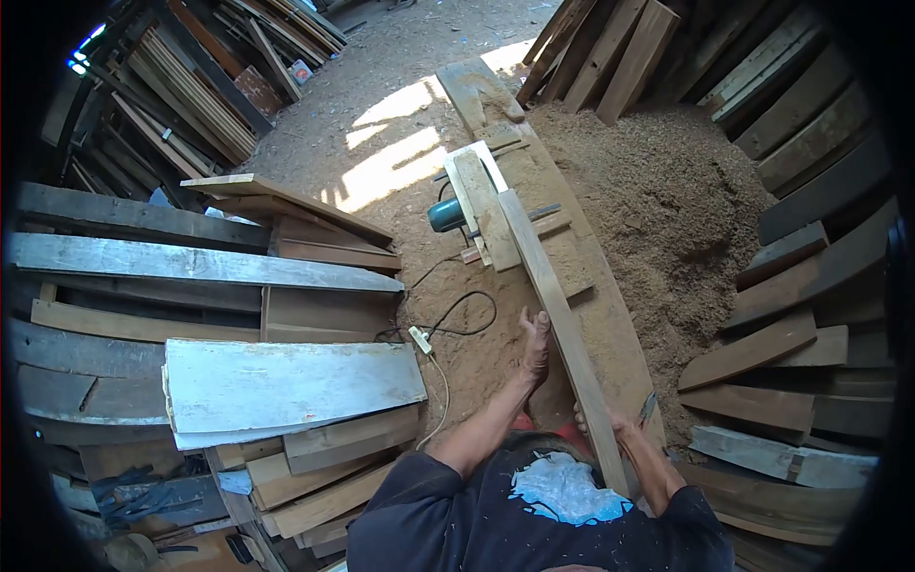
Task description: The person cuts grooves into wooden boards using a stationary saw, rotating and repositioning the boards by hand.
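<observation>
A long, narrow wooden plank (558, 305) runs from my body out to a bench-mounted machine with a green motor (445, 215). Its far end lies by the machine's pale fence (491, 167). My right hand (620, 425) is wrapped round the near part of the plank, with fingertips showing on its left side. To the left of the plank is my left hand (537, 345), fingers stretched and thumb apart, holding nothing. Whether its palm touches the plank's side I cannot tell. Under the plank stretches a dusty wooden bench (610, 329).
Sawdust (658, 210) is heaped right of the bench. A power strip (419, 338) with cables lies on the floor at left. Stacked boards (295, 381) stand close on the left, more boards (772, 405) on the right. Upright planks (639, 57) lean at the back.
</observation>
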Demonstrator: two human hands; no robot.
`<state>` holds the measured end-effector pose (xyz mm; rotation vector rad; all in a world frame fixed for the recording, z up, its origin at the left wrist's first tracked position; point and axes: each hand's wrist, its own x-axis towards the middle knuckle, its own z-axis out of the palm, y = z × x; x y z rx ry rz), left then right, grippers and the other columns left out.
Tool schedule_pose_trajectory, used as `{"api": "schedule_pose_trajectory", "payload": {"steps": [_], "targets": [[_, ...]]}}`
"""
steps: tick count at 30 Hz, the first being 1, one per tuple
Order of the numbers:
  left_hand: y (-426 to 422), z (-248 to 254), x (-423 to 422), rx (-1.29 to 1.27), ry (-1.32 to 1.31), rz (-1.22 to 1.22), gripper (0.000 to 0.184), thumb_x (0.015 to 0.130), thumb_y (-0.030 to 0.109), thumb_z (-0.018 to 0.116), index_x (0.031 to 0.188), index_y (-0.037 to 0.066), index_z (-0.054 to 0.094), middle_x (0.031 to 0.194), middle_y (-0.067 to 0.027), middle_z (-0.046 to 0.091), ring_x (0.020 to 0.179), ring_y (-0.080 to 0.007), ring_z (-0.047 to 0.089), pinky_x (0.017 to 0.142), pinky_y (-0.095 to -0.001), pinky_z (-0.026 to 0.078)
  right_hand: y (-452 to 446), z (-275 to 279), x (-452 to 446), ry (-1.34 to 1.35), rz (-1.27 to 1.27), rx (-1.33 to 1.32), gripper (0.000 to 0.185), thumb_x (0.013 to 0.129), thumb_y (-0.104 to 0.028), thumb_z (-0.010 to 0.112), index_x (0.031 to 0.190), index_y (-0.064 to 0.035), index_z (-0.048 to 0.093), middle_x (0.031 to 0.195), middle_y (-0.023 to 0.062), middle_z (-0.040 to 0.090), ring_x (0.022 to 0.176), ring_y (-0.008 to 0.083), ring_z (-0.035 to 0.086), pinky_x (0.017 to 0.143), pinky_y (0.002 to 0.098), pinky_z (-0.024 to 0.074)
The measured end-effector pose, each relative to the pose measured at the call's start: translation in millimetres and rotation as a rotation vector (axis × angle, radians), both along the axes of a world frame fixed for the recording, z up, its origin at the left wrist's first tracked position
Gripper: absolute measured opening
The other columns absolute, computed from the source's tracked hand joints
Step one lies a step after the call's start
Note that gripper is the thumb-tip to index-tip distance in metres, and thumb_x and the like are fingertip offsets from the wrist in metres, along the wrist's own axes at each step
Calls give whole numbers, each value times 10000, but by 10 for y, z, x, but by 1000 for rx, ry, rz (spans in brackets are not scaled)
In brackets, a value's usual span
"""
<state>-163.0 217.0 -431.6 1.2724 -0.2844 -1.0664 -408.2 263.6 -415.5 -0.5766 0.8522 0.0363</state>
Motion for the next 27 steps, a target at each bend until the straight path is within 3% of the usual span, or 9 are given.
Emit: {"api": "schedule_pose_trajectory", "payload": {"steps": [4,5,8,12,15,18,19,22,27], "targets": [[112,268,-141,-89,637,-371,1003,874,784,583,1530,58,362,1400,-147,567,1298,-285,550,1093,-445,458,212,289,-326,5,-98,35,733,1029,-665,359,1411,-75,568,1146,78,651,1005,192,618,883,372,516],[125,177,-167,-145,791,-385,828,891,714,630,1424,91,512,1287,-73,653,1193,-258,624,1025,-461,523,228,389,-417,7,-130,15,726,1032,-652,369,1416,-68,564,1172,87,652,1035,200,617,908,378,510],[156,123,-264,-143,849,-340,800,869,623,731,1415,84,501,1284,-90,652,1149,-249,650,952,-441,568,55,774,-677,37,-233,-130,704,1042,-613,398,1433,-48,552,1248,114,652,1126,222,615,982,395,489],[169,458,-330,0,549,-259,648,886,471,796,1336,68,560,1192,-96,691,1046,-226,689,906,-429,589,-432,1723,-861,-103,-206,-239,750,1061,-625,359,1476,-21,519,1353,141,644,1250,240,595,1078,394,445],[211,569,-473,52,228,-327,487,914,334,780,1251,28,609,1103,-97,720,983,-223,702,895,-395,579,-576,895,-1178,513,24,-566,719,1090,-567,316,1462,13,523,1354,161,639,1300,235,562,1101,372,426],[250,905,-575,-37,-173,-397,511,877,295,775,1245,-6,586,1085,-135,722,983,-258,705,873,-384,566,-508,142,-1418,375,-108,-644,714,1108,-530,272,1432,50,532,1347,163,643,1279,242,575,1096,375,431],[267,1269,-596,26,-425,-417,546,847,286,754,1231,-43,548,1063,-215,702,991,-341,701,882,-409,547,-439,410,-1250,302,-136,-460,741,1105,-547,242,1427,52,535,1366,153,631,1292,247,559,1108,382,419],[275,1347,-886,75,-750,-352,607,813,241,730,1253,-86,468,1172,-317,517,1133,-456,528,1016,-485,445,-164,-463,-1380,203,-159,-442,740,1102,-560,228,1473,20,499,1422,143,589,1322,238,529,1132,381,402],[182,1415,-791,-16,-744,-268,647,806,184,715,1334,-74,445,1206,-262,472,1158,-405,493,1029,-473,424,-10,234,-700,122,-143,-298,769,1088,-606,204,1532,-19,426,1462,125,553,1334,219,521,1147,371,399]]}}
